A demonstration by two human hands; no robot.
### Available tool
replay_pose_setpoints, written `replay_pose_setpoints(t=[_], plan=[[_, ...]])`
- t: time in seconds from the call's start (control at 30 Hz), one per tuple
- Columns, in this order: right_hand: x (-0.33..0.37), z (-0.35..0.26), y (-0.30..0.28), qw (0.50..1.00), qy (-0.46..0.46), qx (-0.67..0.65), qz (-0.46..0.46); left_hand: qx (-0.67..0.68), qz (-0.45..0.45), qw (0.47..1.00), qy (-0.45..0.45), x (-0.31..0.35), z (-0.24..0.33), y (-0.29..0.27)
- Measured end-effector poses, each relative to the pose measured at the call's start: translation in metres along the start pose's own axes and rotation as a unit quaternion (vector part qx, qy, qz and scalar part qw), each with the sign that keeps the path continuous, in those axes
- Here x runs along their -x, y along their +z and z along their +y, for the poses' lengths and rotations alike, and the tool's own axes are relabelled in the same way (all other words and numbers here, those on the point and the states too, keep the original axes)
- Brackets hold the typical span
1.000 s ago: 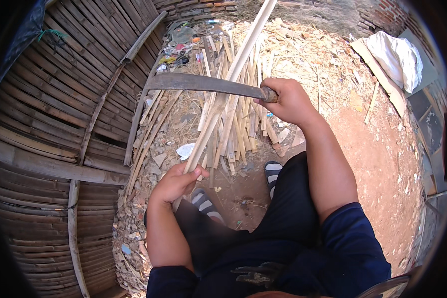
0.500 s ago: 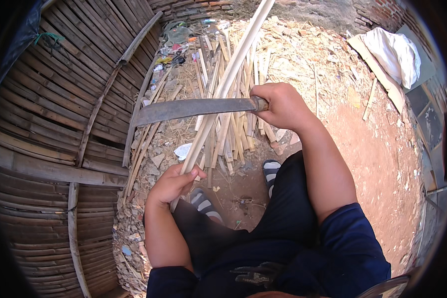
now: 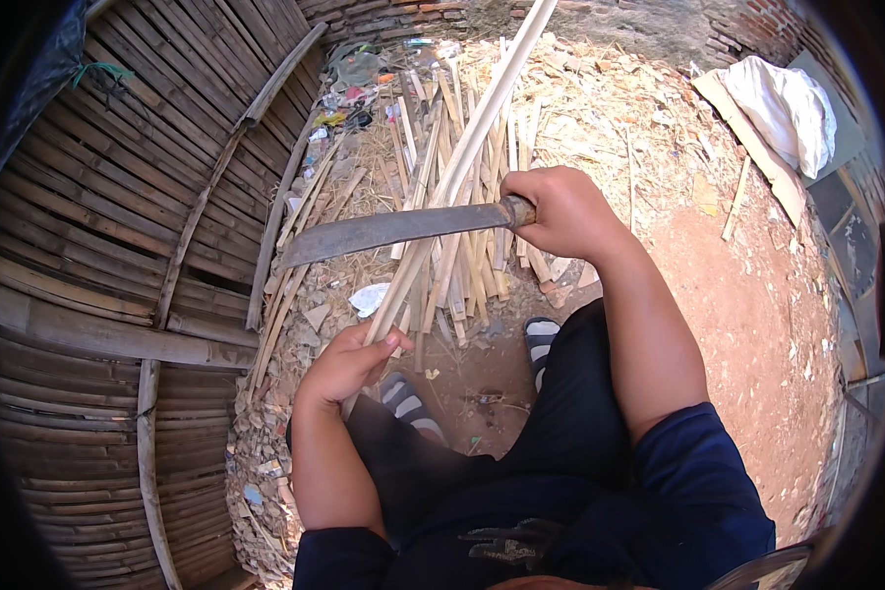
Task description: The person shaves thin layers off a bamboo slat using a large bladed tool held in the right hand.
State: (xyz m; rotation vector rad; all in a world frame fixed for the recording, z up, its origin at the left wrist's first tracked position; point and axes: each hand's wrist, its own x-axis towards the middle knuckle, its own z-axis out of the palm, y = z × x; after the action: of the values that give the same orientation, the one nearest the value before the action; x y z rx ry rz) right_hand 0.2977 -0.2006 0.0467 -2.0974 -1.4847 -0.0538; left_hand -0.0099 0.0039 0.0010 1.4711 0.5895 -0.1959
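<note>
My right hand [image 3: 566,211] is closed round the wooden handle of a machete [image 3: 393,228]. Its broad dark blade points left and crosses a long pale wooden strip [image 3: 484,120]; whether the edge touches the wood I cannot tell. Near its lower end, my left hand [image 3: 352,356] grips the strip, fingers wrapped round it beside my left knee. The strip slants up and away to the right, past the top of the view. Beneath the blade and strip lies a heap of cut wooden strips [image 3: 452,285] on the ground.
A bamboo slat wall [image 3: 98,197] runs along the left. Litter and rubble lie at its foot. At the far right a white sack [image 3: 782,113] rests by a cardboard sheet [image 3: 747,138]. My sandalled feet [image 3: 403,398] stand before the heap; a brick wall [image 3: 600,25] closes the back.
The machete's tip has dropped a little and shifted right, so the blade tilts more. My left hand keeps its hold on the strip, almost in the same place.
</note>
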Motion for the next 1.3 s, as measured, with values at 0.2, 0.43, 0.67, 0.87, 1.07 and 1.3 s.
replay_pose_setpoints(t=[0.2, 0.43, 0.67, 0.87, 1.07, 1.3], plan=[[-0.004, 0.031, -0.005, 0.983, 0.157, -0.091, 0.033, 0.000, 0.004, 1.000, -0.013, -0.003, 0.004, 0.004], [-0.001, 0.005, 0.002, 1.000, 0.015, -0.006, -0.017, -0.001, 0.006, 1.000, 0.001, 0.001, 0.003, 0.002], [-0.003, 0.038, -0.005, 0.972, 0.181, -0.123, 0.082, -0.024, 0.017, 1.000, -0.008, -0.003, 0.003, 0.002], [0.000, 0.007, 0.000, 0.999, 0.031, -0.020, -0.010, -0.044, 0.032, 0.998, 0.015, -0.004, 0.001, 0.005], [-0.005, 0.036, -0.006, 0.984, 0.150, -0.096, 0.024, -0.043, 0.037, 0.998, -0.015, -0.002, 0.005, 0.005], [-0.001, 0.014, 0.005, 0.997, 0.043, -0.054, 0.023, -0.039, 0.046, 0.998, -0.019, -0.002, 0.009, 0.008]])
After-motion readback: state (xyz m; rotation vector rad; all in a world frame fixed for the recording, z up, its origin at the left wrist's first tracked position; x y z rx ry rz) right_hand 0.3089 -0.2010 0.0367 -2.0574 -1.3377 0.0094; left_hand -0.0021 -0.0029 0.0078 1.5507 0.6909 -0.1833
